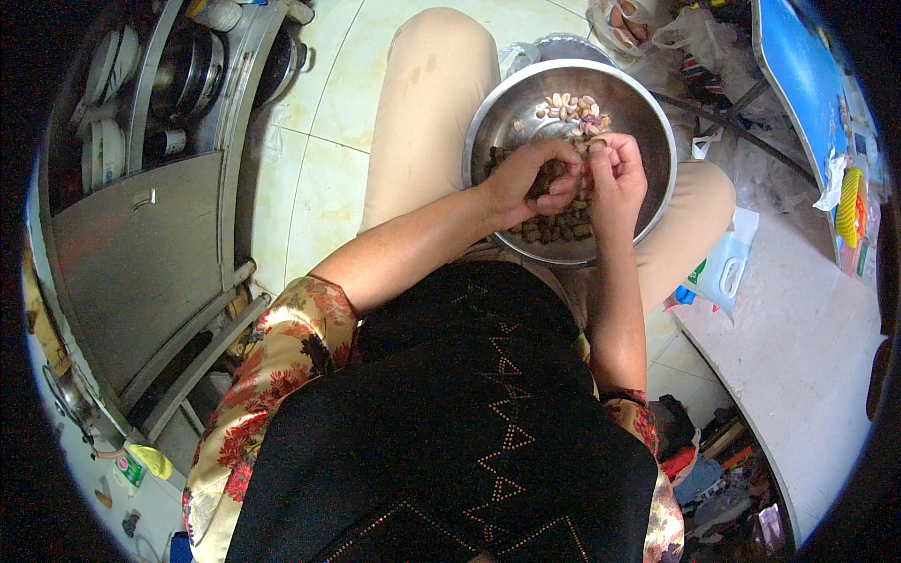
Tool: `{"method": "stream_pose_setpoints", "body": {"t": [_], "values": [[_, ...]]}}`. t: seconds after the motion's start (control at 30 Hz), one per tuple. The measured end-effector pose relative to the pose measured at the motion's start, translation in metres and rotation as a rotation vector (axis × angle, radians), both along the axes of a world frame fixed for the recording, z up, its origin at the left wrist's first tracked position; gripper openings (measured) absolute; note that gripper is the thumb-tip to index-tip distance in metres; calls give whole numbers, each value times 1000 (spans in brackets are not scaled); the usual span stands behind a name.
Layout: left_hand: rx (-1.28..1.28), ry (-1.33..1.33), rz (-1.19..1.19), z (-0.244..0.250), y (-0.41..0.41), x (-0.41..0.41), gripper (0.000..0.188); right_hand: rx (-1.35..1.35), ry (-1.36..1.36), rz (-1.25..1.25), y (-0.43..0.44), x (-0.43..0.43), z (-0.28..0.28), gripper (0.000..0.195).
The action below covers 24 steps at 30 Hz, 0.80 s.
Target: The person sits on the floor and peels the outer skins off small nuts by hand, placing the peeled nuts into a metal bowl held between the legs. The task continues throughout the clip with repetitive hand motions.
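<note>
A wide stainless-steel bowl point(665, 134) rests on my lap between my knees. Pale shelled peanuts point(574, 107) lie together on its far side. Nearer to me is a pile of darker, brownish pods point(552, 231), which look like peanuts in the shell. My right hand point(618, 176) is over the bowl, pinching a small brown pod point(597, 145) between thumb and forefinger. Close against it, my left hand point(538, 179) has its fingers curled inward. Whether anything is between the left fingertips is hidden.
Metal shelving point(232, 141) with pots and bowls stands on the left. A grey board or tabletop point(781, 338) is at the right, with a blue-and-white plastic pack point(728, 264) by its edge. Beyond the bowl, a plastic bag point(623, 24) of brownish items sits on the tiled floor point(327, 105).
</note>
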<state>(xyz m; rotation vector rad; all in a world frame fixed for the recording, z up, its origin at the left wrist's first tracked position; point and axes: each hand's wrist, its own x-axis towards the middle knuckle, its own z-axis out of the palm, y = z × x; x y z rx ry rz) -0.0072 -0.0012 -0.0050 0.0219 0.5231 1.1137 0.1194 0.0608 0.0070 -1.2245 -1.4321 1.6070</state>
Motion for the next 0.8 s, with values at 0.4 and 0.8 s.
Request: {"method": "stream_pose_setpoints", "body": {"t": [0.4, 0.8], "values": [[3, 391, 220, 2, 4, 3, 41, 21, 183, -166, 8, 2, 0, 13], [-13, 346, 262, 8, 4, 4, 27, 338, -70, 82, -2, -2, 16, 22]]}}
